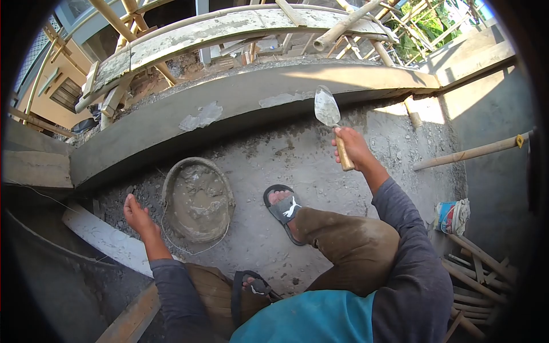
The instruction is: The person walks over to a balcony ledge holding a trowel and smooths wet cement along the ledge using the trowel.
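My right hand [357, 150] is wrapped round the wooden handle of a trowel [326, 108]. The trowel's pale, mortar-smeared blade points up toward the low plastered wall [251, 103]. Nearest to my left hand [137, 215] is a round bucket [166, 188] of wet grey mortar [200, 197], standing on the floor to that hand's right. The left hand is held in the air, its fingers loosely apart and slightly bent, with nothing visible in it. A thin wire handle [171, 242] hangs down round the bucket's near side.
Bamboo poles and a mortar-spattered plank [211, 34] stand beyond the wall. A white board [108, 237] lies at the left. On the right are a bamboo pole [469, 153], a small paint bucket [452, 217] and piled wood strips [480, 274]. My sandalled foot [283, 208] is beside the mortar bucket.
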`<action>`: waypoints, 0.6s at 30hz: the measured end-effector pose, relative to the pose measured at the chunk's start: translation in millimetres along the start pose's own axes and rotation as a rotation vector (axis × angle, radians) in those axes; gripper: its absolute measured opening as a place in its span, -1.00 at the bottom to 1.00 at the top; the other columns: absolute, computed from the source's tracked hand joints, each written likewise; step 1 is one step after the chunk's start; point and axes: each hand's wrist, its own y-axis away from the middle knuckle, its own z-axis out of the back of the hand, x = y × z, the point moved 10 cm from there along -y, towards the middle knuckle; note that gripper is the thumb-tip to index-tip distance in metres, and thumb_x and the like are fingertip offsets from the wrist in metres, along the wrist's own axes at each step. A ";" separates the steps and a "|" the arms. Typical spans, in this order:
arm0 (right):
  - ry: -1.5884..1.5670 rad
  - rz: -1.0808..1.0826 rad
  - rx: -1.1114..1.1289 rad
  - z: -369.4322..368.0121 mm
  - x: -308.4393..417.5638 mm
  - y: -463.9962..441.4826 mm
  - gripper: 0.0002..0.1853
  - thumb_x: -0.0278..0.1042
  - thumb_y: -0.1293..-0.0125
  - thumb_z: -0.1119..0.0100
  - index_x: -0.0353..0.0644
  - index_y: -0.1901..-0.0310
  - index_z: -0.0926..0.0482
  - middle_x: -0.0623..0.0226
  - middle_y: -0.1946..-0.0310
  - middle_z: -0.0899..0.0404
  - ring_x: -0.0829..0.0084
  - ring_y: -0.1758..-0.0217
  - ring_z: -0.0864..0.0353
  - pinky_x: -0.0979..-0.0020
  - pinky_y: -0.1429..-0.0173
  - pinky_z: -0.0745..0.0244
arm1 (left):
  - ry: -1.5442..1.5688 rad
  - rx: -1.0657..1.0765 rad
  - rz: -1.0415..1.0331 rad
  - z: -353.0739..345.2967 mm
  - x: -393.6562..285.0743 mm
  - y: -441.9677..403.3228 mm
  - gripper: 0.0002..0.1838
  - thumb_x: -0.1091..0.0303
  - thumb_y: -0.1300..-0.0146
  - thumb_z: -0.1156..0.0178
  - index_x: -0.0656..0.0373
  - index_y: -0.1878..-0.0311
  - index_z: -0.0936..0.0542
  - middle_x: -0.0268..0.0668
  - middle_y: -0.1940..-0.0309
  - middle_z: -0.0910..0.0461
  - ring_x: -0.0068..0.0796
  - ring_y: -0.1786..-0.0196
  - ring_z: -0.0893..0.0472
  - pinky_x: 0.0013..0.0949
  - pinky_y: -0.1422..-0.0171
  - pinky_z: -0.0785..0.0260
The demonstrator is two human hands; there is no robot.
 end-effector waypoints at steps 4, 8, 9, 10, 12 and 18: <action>0.044 -0.027 0.082 -14.5 -10.1 3.4 -0.70 -0.11 -0.38 -0.08 -0.18 0.06 -0.42 0.32 0.38 -0.47 0.47 0.55 -0.48 0.38 0.55 -0.50 | -0.029 0.007 -0.014 -5.2 -0.7 1.4 -0.49 -0.08 -0.30 -0.17 0.10 -0.14 -0.49 -0.42 0.06 -0.50 -0.56 0.03 -0.37 -0.34 -0.03 -0.24; 0.091 0.055 -0.123 26.9 4.9 -9.0 -0.68 -0.11 -0.36 -0.08 -0.20 0.05 -0.45 0.31 0.39 -0.48 0.48 0.54 -0.48 0.38 0.56 -0.48 | -0.014 -0.001 -0.014 -3.7 -0.1 0.5 -0.49 -0.08 -0.30 -0.18 0.10 -0.13 -0.50 -0.42 0.08 -0.49 -0.56 0.05 -0.37 -0.36 -0.02 -0.24; 0.124 0.082 -0.167 32.1 13.9 -6.7 -0.67 -0.12 -0.36 -0.08 -0.21 0.05 -0.45 0.31 0.40 -0.48 0.47 0.54 -0.49 0.38 0.56 -0.47 | -0.011 0.002 -0.012 -3.0 -0.2 0.1 -0.49 -0.08 -0.30 -0.18 0.10 -0.13 -0.50 -0.42 0.08 -0.49 -0.56 0.05 -0.37 -0.36 -0.01 -0.24; 0.127 0.085 -0.161 29.1 18.5 -3.4 -0.67 -0.12 -0.36 -0.08 -0.21 0.05 -0.45 0.31 0.40 -0.48 0.47 0.54 -0.49 0.38 0.56 -0.47 | -0.008 0.001 -0.010 -0.8 0.3 0.2 -0.50 -0.08 -0.30 -0.18 0.10 -0.12 -0.50 -0.41 0.08 -0.49 -0.56 0.05 -0.37 -0.36 0.00 -0.24; 0.281 0.123 -0.052 -5.1 40.2 17.8 -0.67 -0.15 -0.35 -0.08 -0.26 0.04 -0.46 0.29 0.38 -0.50 0.47 0.54 -0.50 0.36 0.55 -0.48 | -0.010 -0.007 -0.004 -2.6 -0.9 3.2 -0.50 -0.08 -0.31 -0.17 0.10 -0.12 -0.50 -0.41 0.07 -0.50 -0.56 0.05 -0.37 -0.36 0.00 -0.24; 0.479 0.215 0.258 -95.3 54.4 26.3 -0.67 -0.16 -0.33 -0.07 -0.33 0.14 -0.50 0.23 0.48 -0.51 0.40 0.59 -0.55 0.33 0.54 -0.49 | -0.018 0.028 -0.004 -10.3 -2.4 6.5 -0.50 -0.08 -0.31 -0.17 0.10 -0.12 -0.50 -0.39 0.04 -0.50 -0.54 0.01 -0.37 -0.35 -0.01 -0.25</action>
